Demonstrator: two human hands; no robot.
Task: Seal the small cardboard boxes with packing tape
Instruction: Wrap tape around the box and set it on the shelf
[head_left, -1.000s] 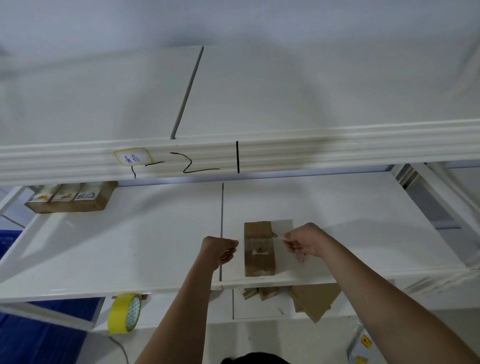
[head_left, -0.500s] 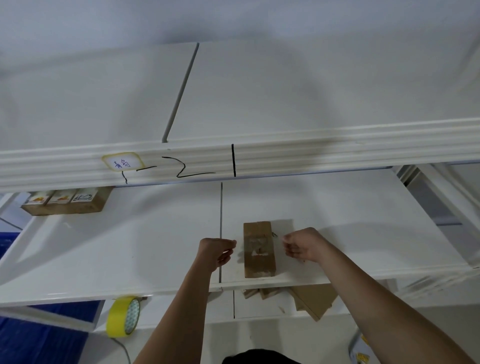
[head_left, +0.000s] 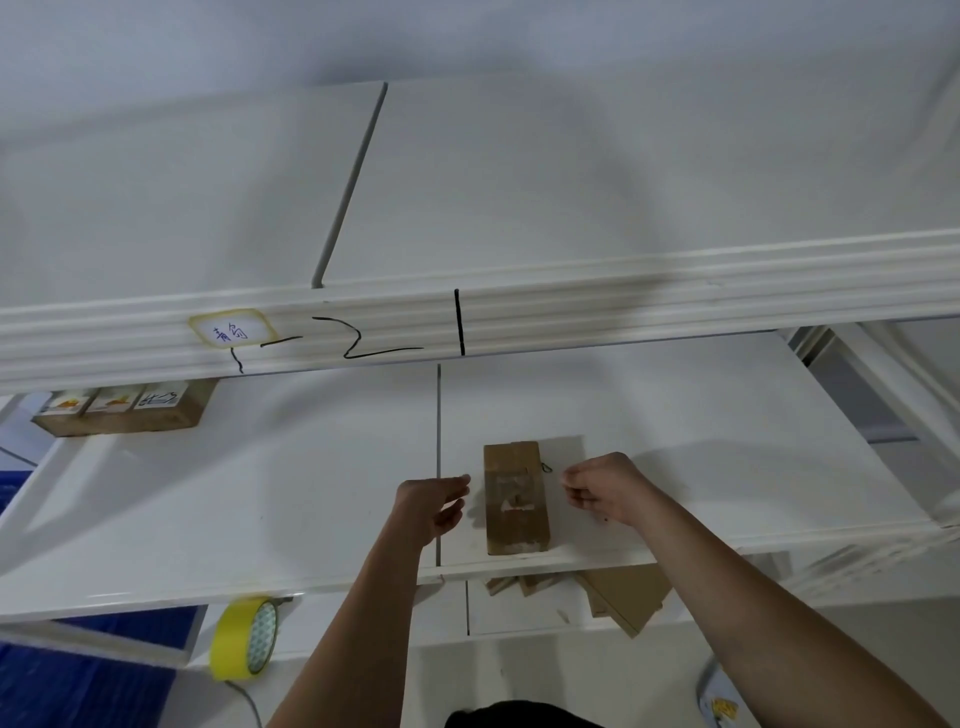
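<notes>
A small brown cardboard box (head_left: 515, 501) lies lengthwise near the front edge of the white middle shelf (head_left: 260, 499), with a strip of clear tape across its top. My left hand (head_left: 434, 501) hovers just left of the box with its thumb and fingers spread loosely, and it does not touch the box. My right hand (head_left: 602, 486) hovers just right of the box with its fingers curled. I see nothing between those fingers. A yellow tape roll (head_left: 244, 642) stands on edge below the shelf at the lower left.
A row of small labelled boxes (head_left: 124, 413) sits at the shelf's far left. The upper shelf beam (head_left: 571, 322), with a handwritten label, overhangs. Flat cardboard pieces (head_left: 623, 592) lie on the level below. A shelf upright (head_left: 883, 395) stands at the right.
My left hand has loosened from a fist into spread fingers beside the box. My right hand has stayed curled at the box's right side. The box has not moved.
</notes>
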